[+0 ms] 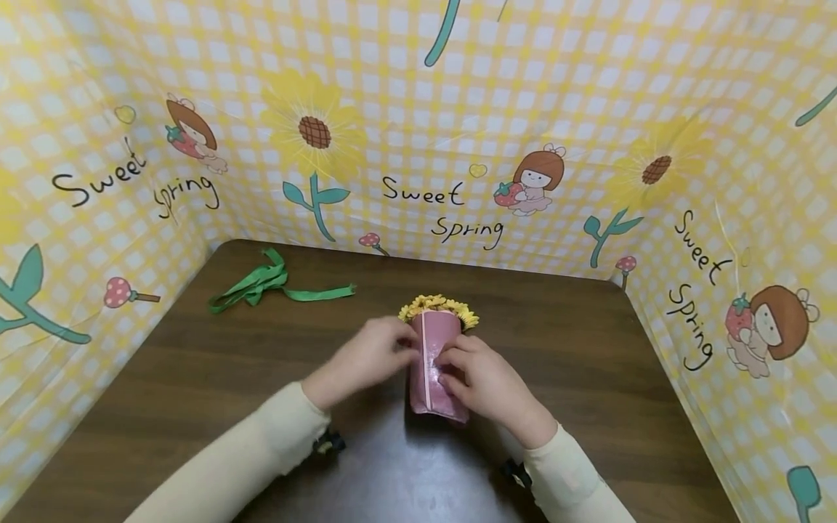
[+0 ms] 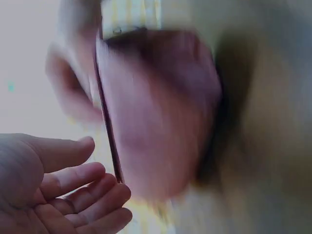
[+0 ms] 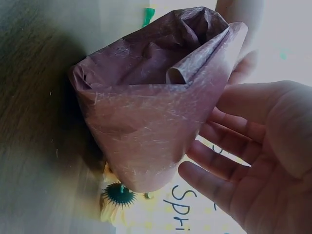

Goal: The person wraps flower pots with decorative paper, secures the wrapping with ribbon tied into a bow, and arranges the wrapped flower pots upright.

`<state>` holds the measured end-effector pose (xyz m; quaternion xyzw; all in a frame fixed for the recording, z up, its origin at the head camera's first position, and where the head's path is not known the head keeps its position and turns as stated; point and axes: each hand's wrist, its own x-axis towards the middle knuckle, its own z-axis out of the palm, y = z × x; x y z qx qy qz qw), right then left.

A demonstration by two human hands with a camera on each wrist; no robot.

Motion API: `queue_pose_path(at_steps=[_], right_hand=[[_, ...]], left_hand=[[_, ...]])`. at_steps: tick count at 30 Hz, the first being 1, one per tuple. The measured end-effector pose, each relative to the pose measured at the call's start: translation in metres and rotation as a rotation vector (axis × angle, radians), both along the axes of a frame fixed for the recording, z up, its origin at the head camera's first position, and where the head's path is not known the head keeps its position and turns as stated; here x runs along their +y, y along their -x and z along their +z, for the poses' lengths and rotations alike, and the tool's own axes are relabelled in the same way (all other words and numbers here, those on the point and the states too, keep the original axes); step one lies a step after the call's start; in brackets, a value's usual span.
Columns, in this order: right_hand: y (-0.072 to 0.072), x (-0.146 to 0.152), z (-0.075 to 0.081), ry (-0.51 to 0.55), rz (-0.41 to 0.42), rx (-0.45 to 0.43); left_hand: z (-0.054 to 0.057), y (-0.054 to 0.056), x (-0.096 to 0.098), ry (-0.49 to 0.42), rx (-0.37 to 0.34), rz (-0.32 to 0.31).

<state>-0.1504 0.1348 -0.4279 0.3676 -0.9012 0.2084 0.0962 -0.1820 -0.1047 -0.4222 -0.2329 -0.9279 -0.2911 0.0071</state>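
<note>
Touching the glossy pink rolled wrapper [image 1: 442, 333], lower centre: right hand [image 1: 489, 379], loosely open, no firm hold seen; left hand [image 1: 366, 359], relaxed, ungripping, at its left edge. Yellow petalled flowers [image 1: 431, 301] enclosed (rolling apparently done); long green fabric ribbon [image 1: 264, 277], left of centre, lies untied.

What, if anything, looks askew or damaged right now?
Nothing looks spilled. The wrapper looks uneven at its near, open end: the rim is creased, with one edge curled. The ribbon lies loosely bunched at the back left.
</note>
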Motion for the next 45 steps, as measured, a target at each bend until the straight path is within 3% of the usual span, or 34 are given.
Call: queue_pose_path(at_steps=[3, 7, 11, 15, 19, 21, 23, 27, 29, 31, 34, 36, 38, 40, 43, 45], right_hand=[[0.001, 0.001, 0.000, 0.001, -0.011, -0.004], [0.001, 0.000, -0.001, -0.006, -0.012, -0.029], [0.000, -0.001, -0.002, -0.019, -0.009, -0.034], [0.001, 0.001, -0.002, -0.026, -0.027, -0.021], [0.003, 0.002, -0.001, -0.023, -0.028, -0.015], [0.003, 0.003, -0.001, -0.026, -0.026, -0.018], [0.003, 0.003, -0.002, -0.031, -0.026, -0.023], [0.003, 0.004, -0.004, -0.032, -0.024, -0.024], [0.003, 0.003, -0.004, -0.022, -0.017, -0.022], [0.003, 0.002, -0.004, -0.017, -0.006, -0.018], [0.004, 0.000, -0.003, -0.013, 0.004, -0.007], [0.005, -0.001, -0.004, -0.013, 0.009, 0.004], [0.005, -0.003, -0.003, -0.012, 0.013, 0.012], [0.005, -0.003, -0.003, -0.010, 0.017, 0.020], [0.004, -0.001, -0.003, -0.011, 0.019, 0.023], [0.003, 0.002, -0.003, -0.014, 0.019, 0.017]], left_hand=[[-0.006, 0.040, -0.039, 0.106, -0.048, 0.138], [-0.028, 0.087, -0.091, 0.259, -0.146, 0.283], [-0.049, 0.108, -0.117, 0.338, -0.175, 0.277], [-0.054, 0.115, -0.114, 0.320, -0.132, 0.243], [-0.046, 0.122, -0.100, 0.283, -0.145, 0.272], [-0.037, 0.127, -0.089, 0.225, -0.111, 0.292], [-0.024, 0.133, -0.073, 0.101, -0.061, 0.309], [0.017, 0.139, -0.025, -0.283, 0.008, 0.269], [0.039, 0.137, 0.002, -0.430, -0.016, 0.182], [0.053, 0.132, 0.026, -0.487, -0.086, 0.025], [0.062, 0.120, 0.051, -0.376, -0.193, -0.215], [0.062, 0.110, 0.059, -0.278, -0.225, -0.315], [0.060, 0.097, 0.059, -0.189, -0.182, -0.297], [0.056, 0.080, 0.054, -0.132, -0.110, -0.222], [0.048, 0.045, 0.045, -0.070, -0.013, -0.101], [0.039, 0.020, 0.041, -0.035, 0.021, -0.076]])
